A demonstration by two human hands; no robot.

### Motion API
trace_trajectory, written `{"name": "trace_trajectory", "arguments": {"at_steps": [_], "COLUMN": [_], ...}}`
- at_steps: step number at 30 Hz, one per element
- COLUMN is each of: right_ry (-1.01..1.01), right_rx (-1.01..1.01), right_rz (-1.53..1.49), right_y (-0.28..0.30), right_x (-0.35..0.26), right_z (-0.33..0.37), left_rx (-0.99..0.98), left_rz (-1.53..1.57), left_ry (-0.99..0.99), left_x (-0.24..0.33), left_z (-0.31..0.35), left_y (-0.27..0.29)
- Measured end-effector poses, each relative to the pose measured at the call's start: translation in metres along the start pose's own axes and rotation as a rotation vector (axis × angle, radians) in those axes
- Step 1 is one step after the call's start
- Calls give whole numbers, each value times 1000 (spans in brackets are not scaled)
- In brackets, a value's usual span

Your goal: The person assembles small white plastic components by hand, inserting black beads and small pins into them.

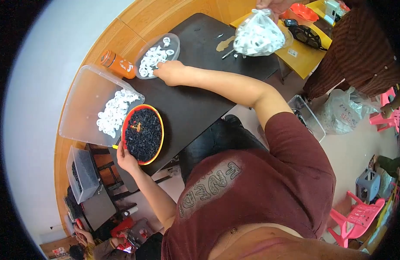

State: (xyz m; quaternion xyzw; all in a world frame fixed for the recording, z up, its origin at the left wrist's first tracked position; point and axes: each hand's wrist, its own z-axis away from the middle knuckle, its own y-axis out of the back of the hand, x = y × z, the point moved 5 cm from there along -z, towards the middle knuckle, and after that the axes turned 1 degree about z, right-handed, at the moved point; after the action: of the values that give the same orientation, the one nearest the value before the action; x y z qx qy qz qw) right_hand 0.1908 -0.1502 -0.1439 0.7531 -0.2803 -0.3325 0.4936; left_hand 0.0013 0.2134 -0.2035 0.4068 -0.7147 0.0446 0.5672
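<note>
My right hand (pixel 169 73) reaches over the table to an oval clear plastic tray (pixel 176 43) of small white ring-shaped parts (pixel 150 60). Its fingers are bent together among them, and whatever they grip is hidden. Close to my body, my left hand (pixel 127 160) is at the left edge of a round red bowl with a yellow rim (pixel 162 130), fingers drawn together. Small black pieces (pixel 143 138) fill this bowl. A little yellow object (pixel 115 147) shows beside those fingertips. Left of the bowl, a large clear bin (pixel 80 97) holds more white parts (pixel 115 113).
An orange bottle (pixel 117 64) stands between bin and tray on the dark table (pixel 195 47). Across it, another person's hand (pixel 275 6) holds a plastic bag of white parts (pixel 259 37). A yellow table (pixel 297 65), pink stool (pixel 360 212) and clear sack (pixel 340 110) are to the right.
</note>
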Motion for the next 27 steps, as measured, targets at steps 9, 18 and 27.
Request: {"name": "trace_trajectory", "arguments": {"at_steps": [9, 18, 27], "right_ry": [122, 174, 211], "right_rx": [-64, -199, 74], "right_rz": [-78, -210, -248], "right_y": [25, 27, 0], "right_x": [-30, -42, -39], "right_z": [41, 107, 137], "left_rx": [65, 82, 103], "left_rz": [160, 287, 261], "left_ry": [102, 151, 113], "left_x": [-5, -7, 0], "left_z": [1, 1, 4], "left_y": [3, 5, 3]}}
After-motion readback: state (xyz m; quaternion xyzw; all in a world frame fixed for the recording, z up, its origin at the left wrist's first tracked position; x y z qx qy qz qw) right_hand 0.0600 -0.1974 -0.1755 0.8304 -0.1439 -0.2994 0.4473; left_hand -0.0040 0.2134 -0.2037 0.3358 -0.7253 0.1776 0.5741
